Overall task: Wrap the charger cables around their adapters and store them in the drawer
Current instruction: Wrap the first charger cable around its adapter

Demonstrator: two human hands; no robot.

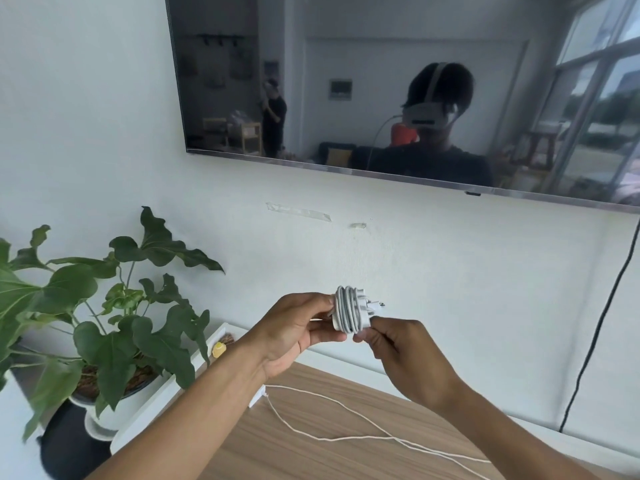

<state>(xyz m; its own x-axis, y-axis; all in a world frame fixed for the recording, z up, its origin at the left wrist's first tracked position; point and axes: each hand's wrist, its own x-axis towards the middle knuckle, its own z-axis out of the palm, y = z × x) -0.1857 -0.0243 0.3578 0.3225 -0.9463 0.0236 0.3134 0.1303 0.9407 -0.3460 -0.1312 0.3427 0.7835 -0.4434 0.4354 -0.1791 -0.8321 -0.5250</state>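
A white adapter (349, 311) with its grey-white cable coiled tightly around it is held up in front of the wall. My left hand (294, 332) grips the adapter from the left side. My right hand (398, 348) pinches the cable end at the coil's lower right. A second white adapter (258, 396) lies on the wooden top below my left wrist, partly hidden. Its thin white cable (346, 427) trails loose across the wood toward the lower right. No drawer is in view.
A wooden cabinet top (311, 455) with a white raised edge runs along the wall. A potted plant (114, 323) stands at the left. A wall-mounted TV (381, 81) hangs above, and a black cord (602, 323) drops down the wall at the right.
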